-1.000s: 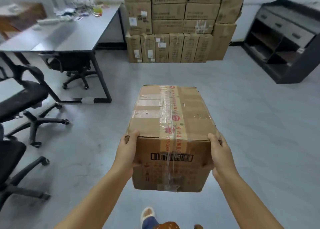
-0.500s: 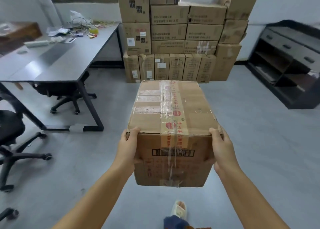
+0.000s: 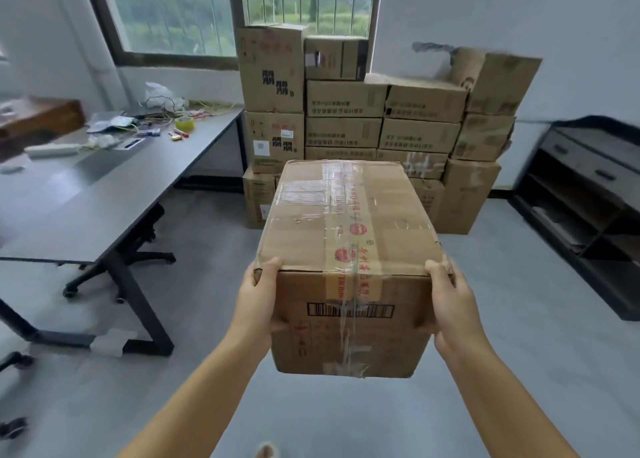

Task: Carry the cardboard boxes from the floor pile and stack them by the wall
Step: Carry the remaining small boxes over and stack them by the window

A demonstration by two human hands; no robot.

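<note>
Box (image 3: 349, 250) held mid-air before the wall stack (image 3: 381, 118); my left hand (image 3: 258, 298) and right hand (image 3: 450, 302) clamp its near corners. Feels stiff, moderately heavy, tape slick: grip cardboard edges

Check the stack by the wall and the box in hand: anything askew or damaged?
The top right box of the stack sits tilted, not square with the rows below. The carried box, gripped by the left hand and right hand, has wrinkled, peeling tape but looks intact.
</note>
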